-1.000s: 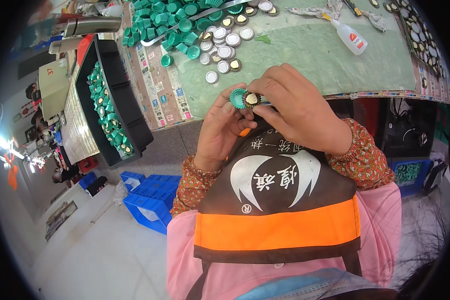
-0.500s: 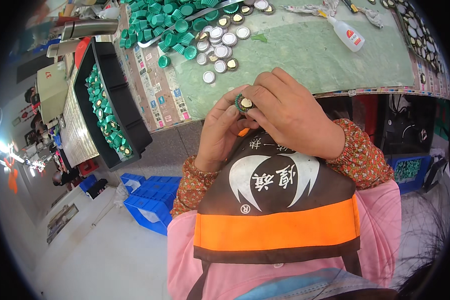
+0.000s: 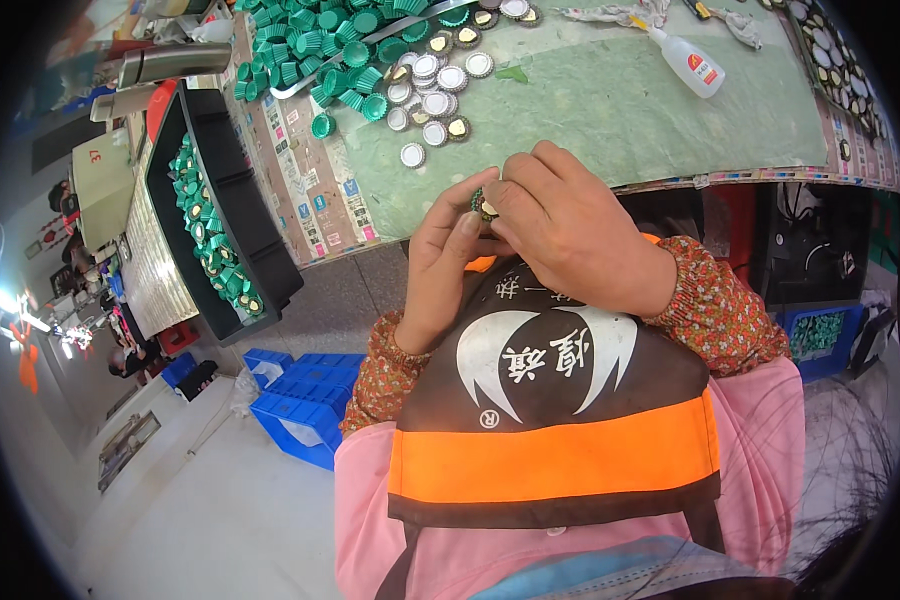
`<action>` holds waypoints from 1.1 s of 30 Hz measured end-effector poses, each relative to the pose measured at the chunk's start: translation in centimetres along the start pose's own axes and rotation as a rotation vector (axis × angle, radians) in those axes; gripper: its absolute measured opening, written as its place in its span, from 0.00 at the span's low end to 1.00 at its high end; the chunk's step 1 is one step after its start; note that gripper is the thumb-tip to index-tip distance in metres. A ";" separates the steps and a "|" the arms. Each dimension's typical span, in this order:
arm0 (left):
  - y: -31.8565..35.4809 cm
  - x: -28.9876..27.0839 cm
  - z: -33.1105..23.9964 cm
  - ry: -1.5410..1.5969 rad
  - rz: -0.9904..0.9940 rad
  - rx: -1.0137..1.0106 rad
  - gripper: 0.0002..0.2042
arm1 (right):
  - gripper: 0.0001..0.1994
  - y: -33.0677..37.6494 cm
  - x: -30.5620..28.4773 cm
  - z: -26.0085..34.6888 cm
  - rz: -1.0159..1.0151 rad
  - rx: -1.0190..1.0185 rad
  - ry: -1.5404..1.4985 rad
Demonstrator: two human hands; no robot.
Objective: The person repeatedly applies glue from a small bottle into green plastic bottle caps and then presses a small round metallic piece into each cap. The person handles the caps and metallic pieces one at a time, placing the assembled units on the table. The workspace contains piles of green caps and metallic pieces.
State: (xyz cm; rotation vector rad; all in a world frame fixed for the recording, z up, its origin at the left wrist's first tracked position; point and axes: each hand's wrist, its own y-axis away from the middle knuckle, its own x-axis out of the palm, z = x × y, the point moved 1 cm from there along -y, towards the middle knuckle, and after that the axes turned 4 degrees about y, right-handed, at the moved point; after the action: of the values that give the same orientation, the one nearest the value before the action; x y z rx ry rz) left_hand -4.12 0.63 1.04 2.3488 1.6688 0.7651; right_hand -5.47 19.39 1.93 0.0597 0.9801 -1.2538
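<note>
Just off the table's near edge, both hands meet around a small round cap (image 3: 483, 207) with a dark green crimped rim and a cream centre. My left hand (image 3: 438, 262) pinches its left side between thumb and fingers. From the right, the bent fingers of my right hand (image 3: 578, 238) press on it and cover much of it. Beyond the hands, loose crimped caps (image 3: 437, 104) lie on the green table mat (image 3: 580, 110), some white side up, some showing cream pieces. Behind them is a heap of green fluted cups (image 3: 355, 54).
At the left stands a black bin (image 3: 232, 180) holding green capped pieces. A white squeeze bottle (image 3: 692, 66) lies at the back right, near a tray of caps (image 3: 832, 62). Blue crates (image 3: 305, 400) sit on the floor at left, and another blue crate (image 3: 820, 340) stands under the table.
Both hands have shifted slightly left. The right fingers have closed further over the cap, so less of its cream centre shows. The view has moved a little.
</note>
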 end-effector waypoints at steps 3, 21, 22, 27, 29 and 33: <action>0.1 0.7 -0.6 -0.058 0.002 0.011 0.20 | 0.13 0.3 0.6 -0.3 0.000 -0.002 -0.044; -0.5 0.9 0.6 0.039 -0.072 0.010 0.11 | 0.08 1.9 2.0 -2.0 0.159 0.714 -0.863; -0.5 0.9 0.8 0.042 -0.075 0.018 0.11 | 0.08 1.9 2.1 -2.0 0.161 0.722 -0.868; -0.5 0.6 0.8 0.013 -0.109 -0.013 0.11 | 0.08 1.8 2.4 -2.0 0.184 0.739 -0.895; -0.7 0.1 1.1 0.027 -0.100 -0.025 0.11 | 0.08 1.2 1.8 -2.2 0.245 0.771 -0.932; -0.7 -0.8 0.9 0.019 -0.150 -0.083 0.12 | 0.08 1.2 0.7 -3.4 0.180 0.708 -0.838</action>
State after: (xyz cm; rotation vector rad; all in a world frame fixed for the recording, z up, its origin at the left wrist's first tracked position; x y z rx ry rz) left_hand -4.49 0.34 -0.26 2.1397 1.7608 0.8137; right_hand -6.48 21.07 -1.17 0.1530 -0.2046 -1.2337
